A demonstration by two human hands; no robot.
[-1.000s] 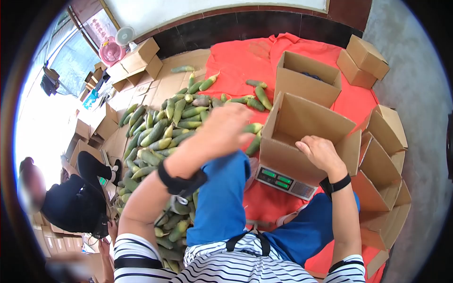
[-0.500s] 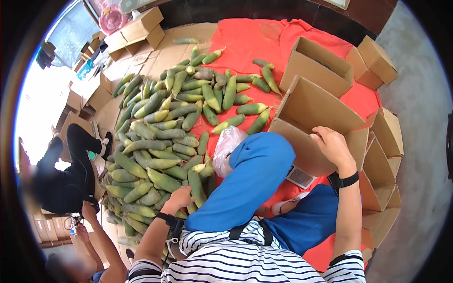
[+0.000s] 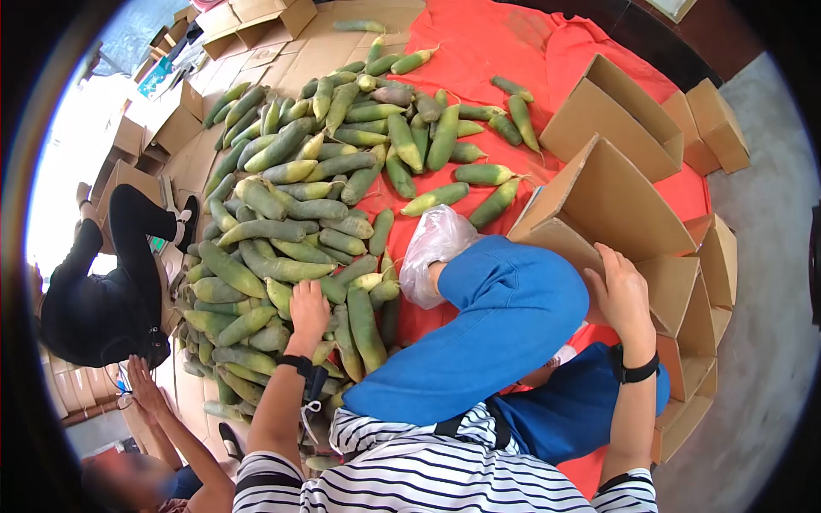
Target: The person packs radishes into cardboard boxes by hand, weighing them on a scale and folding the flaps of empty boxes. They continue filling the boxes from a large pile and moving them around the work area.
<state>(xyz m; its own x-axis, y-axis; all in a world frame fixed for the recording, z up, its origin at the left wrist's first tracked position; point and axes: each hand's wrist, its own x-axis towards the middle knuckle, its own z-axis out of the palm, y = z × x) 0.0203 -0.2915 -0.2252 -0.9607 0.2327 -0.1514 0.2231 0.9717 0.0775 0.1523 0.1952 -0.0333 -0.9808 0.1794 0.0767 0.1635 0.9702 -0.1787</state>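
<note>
My left hand (image 3: 310, 315) lies on the pile of green radishes (image 3: 256, 227), its fingers curled over one green radish (image 3: 284, 297); the fingertips are partly hidden. My right hand (image 3: 620, 291) is at the near rim of an open cardboard box (image 3: 556, 218), thumb and fingers on either side of the rim. That box tilts beside my right knee, and its inside is only partly visible. A clear plastic bag (image 3: 432, 252) covers my foot between the pile and the box.
Loose radishes (image 3: 485, 173) lie on a red cloth (image 3: 479, 51). More cardboard boxes (image 3: 620, 111) stand behind and to the right (image 3: 676, 299). Two people are at the left: one in dark clothes (image 3: 94, 308), another with hands (image 3: 147, 389) near the lower edge.
My left hand has moved forward onto the radishes. My right hand has lowered to the rim, and the box has turned and tilted. The view has shifted slightly.
</note>
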